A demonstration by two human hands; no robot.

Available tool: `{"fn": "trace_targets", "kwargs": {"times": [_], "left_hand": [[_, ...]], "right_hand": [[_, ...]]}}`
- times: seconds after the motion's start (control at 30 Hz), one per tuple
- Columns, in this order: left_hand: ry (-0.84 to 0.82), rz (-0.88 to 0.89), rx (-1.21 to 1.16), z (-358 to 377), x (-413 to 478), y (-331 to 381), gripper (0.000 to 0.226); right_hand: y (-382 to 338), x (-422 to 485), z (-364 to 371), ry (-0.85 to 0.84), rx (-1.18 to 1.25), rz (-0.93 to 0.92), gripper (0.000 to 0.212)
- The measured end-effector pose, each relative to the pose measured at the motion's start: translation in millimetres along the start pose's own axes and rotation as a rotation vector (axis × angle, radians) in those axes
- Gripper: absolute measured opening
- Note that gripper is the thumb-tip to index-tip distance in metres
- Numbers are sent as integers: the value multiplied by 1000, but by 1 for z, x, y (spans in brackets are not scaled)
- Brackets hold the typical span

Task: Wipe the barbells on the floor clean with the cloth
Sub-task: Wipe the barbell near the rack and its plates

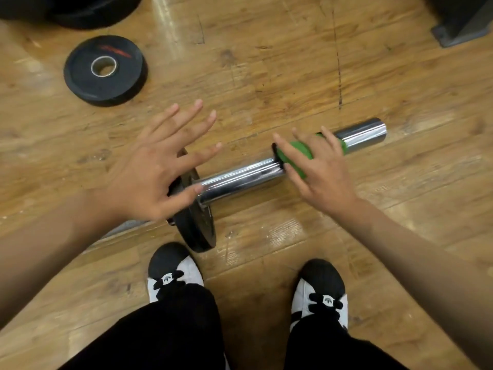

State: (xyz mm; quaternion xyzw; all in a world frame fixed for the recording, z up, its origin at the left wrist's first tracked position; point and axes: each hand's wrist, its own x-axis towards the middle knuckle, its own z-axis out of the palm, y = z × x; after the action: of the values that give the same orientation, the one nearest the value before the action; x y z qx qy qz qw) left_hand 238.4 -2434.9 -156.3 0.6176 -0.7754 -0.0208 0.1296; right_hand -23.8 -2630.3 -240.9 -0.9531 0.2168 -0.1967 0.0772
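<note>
A chrome barbell sleeve (pixel 240 180) lies on the wooden floor, running from a black weight plate (pixel 197 225) on the bar up to its free end at the right. A green cloth (pixel 301 150) is draped over the sleeve's far half. My right hand (pixel 317 169) lies on the cloth with fingers spread and straight, pressing it against the sleeve. My left hand (pixel 162 166) hovers above the black plate, fingers spread wide, holding nothing; whether its thumb touches the sleeve is unclear.
A loose black weight plate (pixel 105 70) lies flat on the floor at the upper left, with larger black plates (pixel 88 9) behind it. A dark metal base (pixel 464 22) stands at the top right. My two shoes (pixel 173 273) are just below the barbell.
</note>
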Motion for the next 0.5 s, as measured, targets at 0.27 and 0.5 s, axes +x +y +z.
{"fn": "trace_targets", "kwargs": {"times": [0.27,0.5], "left_hand": [[-48,93,163,11,2,19,65],[-60,-44,210,-9,20,-21,60]], "right_hand": [[63,19,0,313,12,511,39],[2,33,26,113,56,-166,43]]}}
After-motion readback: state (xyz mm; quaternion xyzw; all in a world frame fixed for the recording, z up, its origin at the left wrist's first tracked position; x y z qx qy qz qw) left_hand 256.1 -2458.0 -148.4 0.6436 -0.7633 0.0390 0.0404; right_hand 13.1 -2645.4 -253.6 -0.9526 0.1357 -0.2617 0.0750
